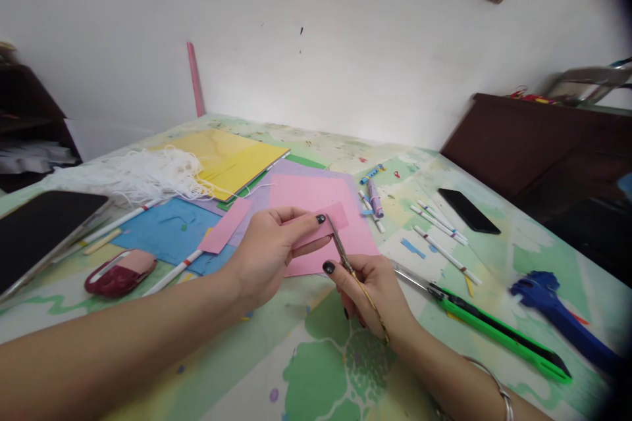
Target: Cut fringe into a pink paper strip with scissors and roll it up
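Observation:
My left hand [269, 247] pinches a small strip of pink paper [338, 216] between thumb and fingers. A pair of scissors [344, 256] is in my right hand [378, 286], its blades pointing up at the strip, close to my left thumb. Whether the blades touch the paper I cannot tell. Beneath both hands lies a larger pink sheet [311, 191], on top of a lilac sheet [348, 177]. Left of my left hand, another pink strip [228, 227] rests across blue paper [162, 230].
White string [143, 174] is heaped beside yellow sheets [232, 161]. At right lie a green box cutter [503, 332], a blue tool [563, 316], a black phone [468, 210] and several white sticks [447, 255]. At left are a dark tablet-like device [49, 230] and a maroon case [121, 273].

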{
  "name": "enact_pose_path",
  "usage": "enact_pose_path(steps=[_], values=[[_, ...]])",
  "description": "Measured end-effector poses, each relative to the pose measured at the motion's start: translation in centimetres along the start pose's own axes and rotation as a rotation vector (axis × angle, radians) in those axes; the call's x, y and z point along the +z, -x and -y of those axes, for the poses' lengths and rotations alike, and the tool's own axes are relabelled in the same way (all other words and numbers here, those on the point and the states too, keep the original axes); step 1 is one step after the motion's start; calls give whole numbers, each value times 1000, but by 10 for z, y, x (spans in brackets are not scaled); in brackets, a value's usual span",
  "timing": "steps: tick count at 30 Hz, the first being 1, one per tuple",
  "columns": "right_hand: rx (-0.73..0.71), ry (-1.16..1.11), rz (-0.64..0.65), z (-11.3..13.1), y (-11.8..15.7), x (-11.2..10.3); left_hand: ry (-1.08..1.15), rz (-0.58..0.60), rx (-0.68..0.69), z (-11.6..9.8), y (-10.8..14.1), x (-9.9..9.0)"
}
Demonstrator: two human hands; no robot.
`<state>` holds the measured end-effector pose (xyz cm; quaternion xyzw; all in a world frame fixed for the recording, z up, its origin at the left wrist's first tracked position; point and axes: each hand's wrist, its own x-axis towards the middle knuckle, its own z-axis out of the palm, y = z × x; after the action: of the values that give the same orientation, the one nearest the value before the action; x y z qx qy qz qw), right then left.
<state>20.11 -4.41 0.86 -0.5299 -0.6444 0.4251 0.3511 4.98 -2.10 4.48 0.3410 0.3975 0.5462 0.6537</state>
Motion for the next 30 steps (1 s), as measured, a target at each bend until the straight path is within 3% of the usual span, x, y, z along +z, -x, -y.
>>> enact_pose_path(steps=[15, 30], values=[[13, -27, -4, 1, 0, 1, 8, -6, -5, 0, 1, 1], [-90, -134, 76, -4, 4, -2, -2, 25, 3, -2, 0, -1]])
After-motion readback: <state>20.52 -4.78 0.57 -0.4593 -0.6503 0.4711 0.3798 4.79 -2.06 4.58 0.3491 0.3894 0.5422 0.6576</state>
